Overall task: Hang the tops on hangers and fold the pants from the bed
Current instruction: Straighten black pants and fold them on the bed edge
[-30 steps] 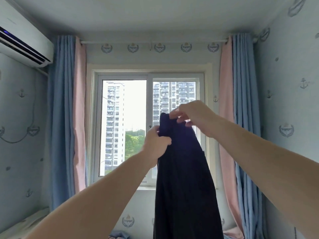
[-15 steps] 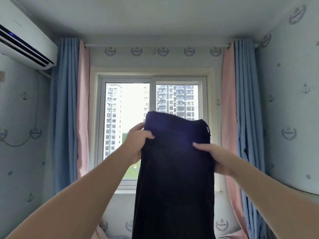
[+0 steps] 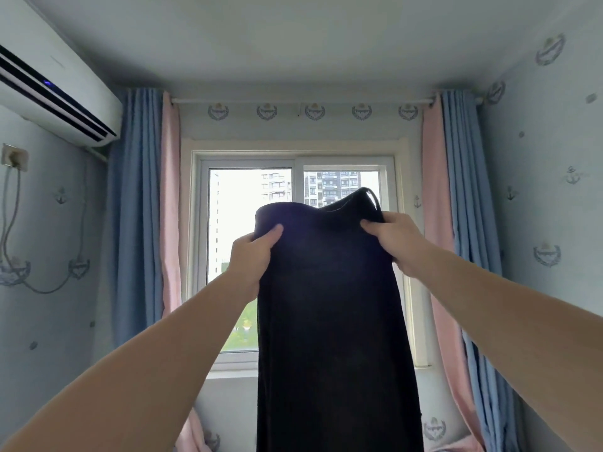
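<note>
A dark navy garment [image 3: 332, 321] hangs straight down in front of the window, held up at arm's length. My left hand [image 3: 253, 256] grips its top edge at the left corner, thumb over the front of the cloth. My right hand [image 3: 394, 238] grips the top edge at the right corner, where a thin loop sticks up. The cloth sags slightly between the two hands and its lower end runs out of the bottom of the view. The bed and any hangers are out of sight.
A window [image 3: 293, 256] with blue and pink curtains [image 3: 143, 223] on both sides fills the far wall. An air conditioner [image 3: 52, 89] is mounted high on the left wall. A wall socket with a cable [image 3: 14, 158] sits below it.
My hands have moved apart to the garment's top corners, spreading it wider; a second ago they held it bunched close together. The view has tilted upward.
</note>
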A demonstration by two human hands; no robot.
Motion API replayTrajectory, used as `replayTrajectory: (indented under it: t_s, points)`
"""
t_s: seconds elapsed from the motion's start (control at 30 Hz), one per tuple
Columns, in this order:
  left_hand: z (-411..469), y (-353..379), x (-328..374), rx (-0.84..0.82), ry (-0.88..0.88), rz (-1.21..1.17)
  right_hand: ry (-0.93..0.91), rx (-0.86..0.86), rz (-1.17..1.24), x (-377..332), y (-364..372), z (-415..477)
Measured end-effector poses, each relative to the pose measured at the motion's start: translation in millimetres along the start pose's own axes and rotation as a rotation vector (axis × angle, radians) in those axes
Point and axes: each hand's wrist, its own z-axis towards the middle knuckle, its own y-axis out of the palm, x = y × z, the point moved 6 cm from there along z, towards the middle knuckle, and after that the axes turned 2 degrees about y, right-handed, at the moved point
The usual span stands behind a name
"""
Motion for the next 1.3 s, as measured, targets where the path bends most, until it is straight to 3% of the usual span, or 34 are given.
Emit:
replayTrajectory:
  t_s: [0.3,0.67,1.07,1.3]
  points:
    - [-39.3,-35.6,56.6,0.081,0.067,-0.011,-0.051,0.038,-0.068,-68.4,14.4,-56.5]
    - [-179.1,-69.4,122.4,0.153,0.236,0.204,-0.046,0.028,-0.066,-127.1,-13.4,-194.5]
    - [-294.2,-127.2,153.8,0.196,0.117,0.296,0.028,-0.025,-0.056,-150.6,0.3,-297.3]
    - [-310.2,-179.4,108.9,0.207,-0.029,0.319,0.129,-0.113,-0.062,-107.3,53.3,-317.4]
